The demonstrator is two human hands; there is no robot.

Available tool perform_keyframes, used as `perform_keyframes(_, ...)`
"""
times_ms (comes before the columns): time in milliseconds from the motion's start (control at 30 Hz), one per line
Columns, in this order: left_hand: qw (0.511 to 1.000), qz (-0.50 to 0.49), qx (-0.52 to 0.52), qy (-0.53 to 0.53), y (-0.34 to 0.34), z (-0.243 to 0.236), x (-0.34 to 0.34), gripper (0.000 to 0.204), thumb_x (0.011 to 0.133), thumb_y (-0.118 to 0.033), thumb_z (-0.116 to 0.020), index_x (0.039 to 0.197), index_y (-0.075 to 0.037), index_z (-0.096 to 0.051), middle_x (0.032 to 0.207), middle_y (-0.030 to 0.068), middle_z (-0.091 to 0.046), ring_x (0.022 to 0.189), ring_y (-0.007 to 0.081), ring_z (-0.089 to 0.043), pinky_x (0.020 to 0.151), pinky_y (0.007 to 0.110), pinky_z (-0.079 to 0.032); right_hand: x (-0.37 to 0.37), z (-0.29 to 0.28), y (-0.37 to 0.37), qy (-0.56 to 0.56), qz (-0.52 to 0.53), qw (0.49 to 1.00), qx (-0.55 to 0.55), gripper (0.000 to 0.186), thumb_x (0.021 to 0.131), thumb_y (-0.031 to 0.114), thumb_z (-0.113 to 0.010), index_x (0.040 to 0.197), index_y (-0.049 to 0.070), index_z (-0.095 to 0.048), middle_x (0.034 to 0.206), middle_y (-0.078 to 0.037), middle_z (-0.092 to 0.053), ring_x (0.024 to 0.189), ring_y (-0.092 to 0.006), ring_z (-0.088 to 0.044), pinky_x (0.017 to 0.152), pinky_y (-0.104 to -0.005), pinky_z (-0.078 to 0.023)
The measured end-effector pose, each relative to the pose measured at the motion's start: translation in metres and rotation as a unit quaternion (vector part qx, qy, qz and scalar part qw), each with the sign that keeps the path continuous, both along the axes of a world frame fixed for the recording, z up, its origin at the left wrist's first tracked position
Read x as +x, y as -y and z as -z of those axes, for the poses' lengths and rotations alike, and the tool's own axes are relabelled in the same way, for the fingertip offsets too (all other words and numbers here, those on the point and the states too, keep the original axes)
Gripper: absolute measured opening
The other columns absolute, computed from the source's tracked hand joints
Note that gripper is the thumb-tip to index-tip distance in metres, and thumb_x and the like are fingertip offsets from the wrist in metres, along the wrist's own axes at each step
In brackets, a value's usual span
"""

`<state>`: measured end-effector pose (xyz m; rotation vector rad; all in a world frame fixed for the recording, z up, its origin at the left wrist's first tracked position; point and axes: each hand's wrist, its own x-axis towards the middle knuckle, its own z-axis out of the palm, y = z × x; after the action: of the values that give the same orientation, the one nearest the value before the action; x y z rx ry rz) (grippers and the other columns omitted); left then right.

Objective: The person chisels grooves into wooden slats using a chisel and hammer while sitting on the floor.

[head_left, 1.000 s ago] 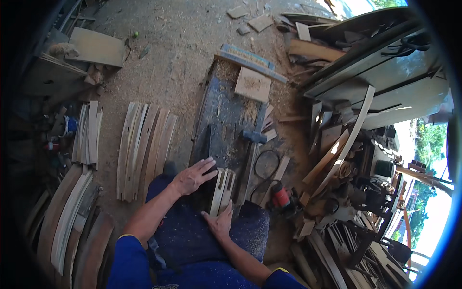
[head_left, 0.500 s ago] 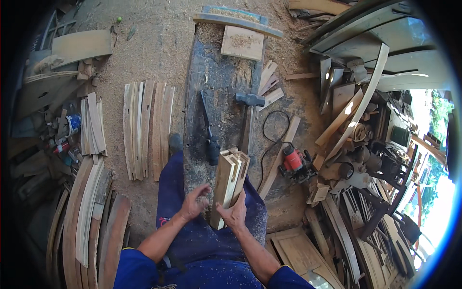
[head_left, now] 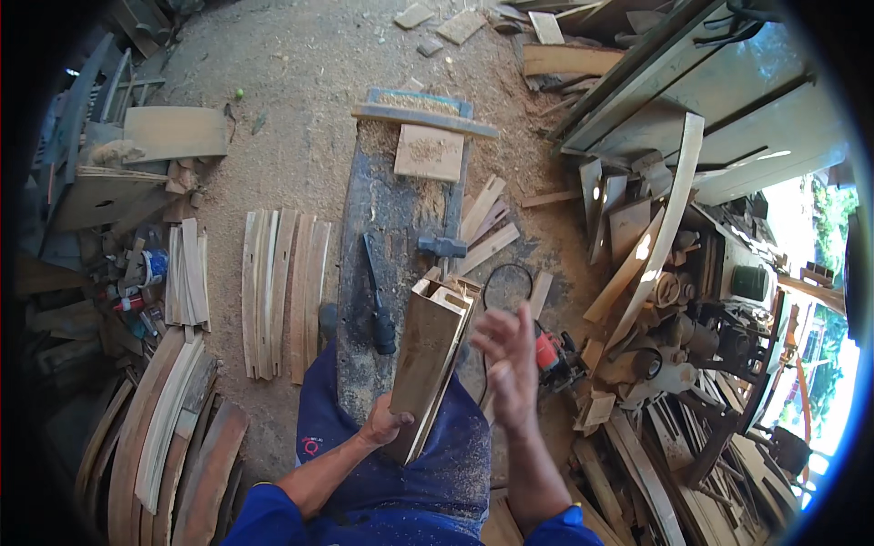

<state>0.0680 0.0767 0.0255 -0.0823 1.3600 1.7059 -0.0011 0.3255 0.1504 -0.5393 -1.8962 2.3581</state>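
Observation:
My left hand (head_left: 385,420) grips the lower end of a bundle of slotted wooden pieces (head_left: 425,364), tilted upright over my lap with its notched top forward. My right hand (head_left: 505,355) is raised just right of the bundle, slightly blurred, with fingers apart and nothing held. Ahead, a dark worn bench (head_left: 362,191) carries a hammer head (head_left: 442,247), a black tool (head_left: 381,328) and a square board (head_left: 428,155) dusted with shavings. A red router (head_left: 551,355) with a looped cord lies to the right, partly behind my hand.
Curved wooden slats (head_left: 284,291) and longer curved planks (head_left: 155,428) lie in stacks on the left. Offcuts (head_left: 482,209) lie beside the bench on the dusty floor. Leaning boards (head_left: 669,209), machinery (head_left: 692,328) and piled scrap wood crowd the right.
My left hand has moved onto the bundle and grips it. My right hand has let go and lifted to the right. The bundle has turned, showing more of its broad face.

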Motion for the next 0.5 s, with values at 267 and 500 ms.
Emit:
perform_keyframes(267, 0.988, -0.023, -0.012, -0.149, -0.011, -0.065, -0.025, 0.086, 0.066, -0.057, -0.087, 0.123, 0.002, -0.059, 0.110, 0.0090, -0.068, 0.102, 0.0170, -0.063, 0.089, 0.033, -0.049, -0.100, -0.125, -0.045, -0.139, -0.232, 0.930, 0.251, 0.019, 0.090, 0.009, -0.068, 0.108, 0.003, -0.072, 0.118, -0.013, -0.063, 0.105, -0.0288, -0.066, 0.092, -0.0369, -0.053)
perform_keyframes(500, 0.974, -0.047, -0.019, -0.219, -0.020, -0.131, -0.030, 0.085, 0.063, -0.050, -0.091, 0.121, 0.001, -0.057, 0.104, 0.0102, -0.066, 0.091, 0.0210, -0.066, 0.081, 0.034, -0.051, -0.076, -0.222, -0.038, -0.169, -0.191, 0.943, 0.215, 0.012, 0.079, 0.000, -0.076, 0.089, 0.002, -0.069, 0.109, -0.011, -0.065, 0.102, -0.0274, -0.067, 0.086, -0.0389, -0.055)
